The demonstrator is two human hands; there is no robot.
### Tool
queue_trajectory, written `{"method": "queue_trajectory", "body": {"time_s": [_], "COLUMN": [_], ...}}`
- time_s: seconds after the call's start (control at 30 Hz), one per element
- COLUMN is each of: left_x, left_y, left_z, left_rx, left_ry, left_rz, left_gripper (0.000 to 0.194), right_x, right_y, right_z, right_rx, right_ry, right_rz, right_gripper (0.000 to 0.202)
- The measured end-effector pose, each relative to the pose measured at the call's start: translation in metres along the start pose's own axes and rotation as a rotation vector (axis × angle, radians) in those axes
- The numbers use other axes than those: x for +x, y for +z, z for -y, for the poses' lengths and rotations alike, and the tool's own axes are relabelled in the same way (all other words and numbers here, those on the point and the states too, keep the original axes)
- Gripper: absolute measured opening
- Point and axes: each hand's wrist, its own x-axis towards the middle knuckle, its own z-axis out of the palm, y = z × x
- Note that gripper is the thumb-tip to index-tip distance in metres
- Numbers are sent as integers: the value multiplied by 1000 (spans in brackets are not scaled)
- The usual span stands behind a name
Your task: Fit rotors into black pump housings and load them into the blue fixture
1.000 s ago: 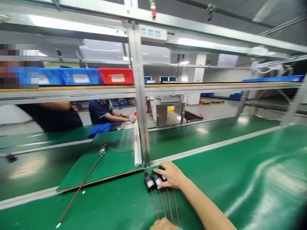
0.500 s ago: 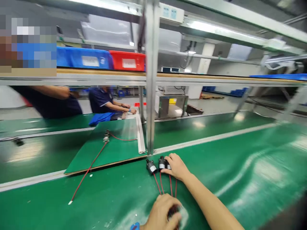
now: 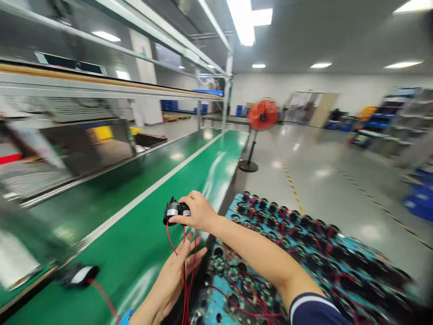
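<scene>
My right hand point(image 3: 198, 211) is wrapped round small black motor-like parts point(image 3: 173, 210) with white labels, held above the green work surface point(image 3: 135, 234). Red wires point(image 3: 185, 289) hang from these parts past my left hand point(image 3: 179, 271). The fingers of my left hand are spread, palm beside the wires, with nothing gripped. Another black part point(image 3: 80, 275) with a white label and a red wire lies on the green surface at the lower left, blurred.
A blue tray point(image 3: 216, 295) at the lower right bears rows of black round parts with red wires. Beyond it stand a red floor fan point(image 3: 263, 115) and racks point(image 3: 389, 117). A metal shelf frame point(image 3: 227, 97) runs above the green surface.
The view has swung right, bringing the tray and fan into sight. My right hand has lifted black parts off the surface; one stays behind. My left hand has opened out.
</scene>
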Motion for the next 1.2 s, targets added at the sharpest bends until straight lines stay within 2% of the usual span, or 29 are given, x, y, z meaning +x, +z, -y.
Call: {"method": "queue_trajectory", "body": {"time_s": [0.07, 0.17, 0.3, 0.4, 0.5, 0.57, 0.67, 0.73, 0.8, 0.97, 1.1, 1.2], "left_x": [-7, -15, -10, 2, 12, 16, 20, 23, 28, 43, 51, 55], "left_y": [49, 104, 146, 175, 217, 250, 297, 322, 339, 357, 362, 365], "left_z": [19, 51, 95, 130, 169, 196, 234, 257, 276, 305, 313, 314], "left_rx": [-19, 89, 271, 391, 426, 410, 375, 351, 327, 333, 348, 352], "left_ry": [-123, -123, -110, -94, -160, -279, -444, -522, -576, -607, -627, -637], "left_rz": [192, 330, 420, 551, 708, 794, 874, 891, 881, 869, 865, 855], "left_gripper": [68, 68, 73, 71, 70, 71, 73, 75, 79, 88, 92, 89], "right_x": [-23, -72, -168, -252, -333, -379, -431, -453, -465, -469, -463, -462], "right_y": [-48, -125, -238, -317, -378, -403, -417, -416, -411, -400, -394, -390], "right_z": [-21, -64, -126, -164, -194, -212, -244, -266, -289, -336, -364, -377], "right_rx": [-26, -77, -190, -267, -291, -269, -194, -148, -118, -87, -50, -26], "right_ry": [94, 227, 554, 751, 908, 1002, 1114, 1170, 1212, 1267, 1305, 1312], "right_rz": [-51, -131, -183, -204, -155, -82, 60, 150, 222, 381, 522, 583], "right_gripper": [65, 59, 52, 53, 61, 67, 70, 70, 68, 56, 36, 34]}}
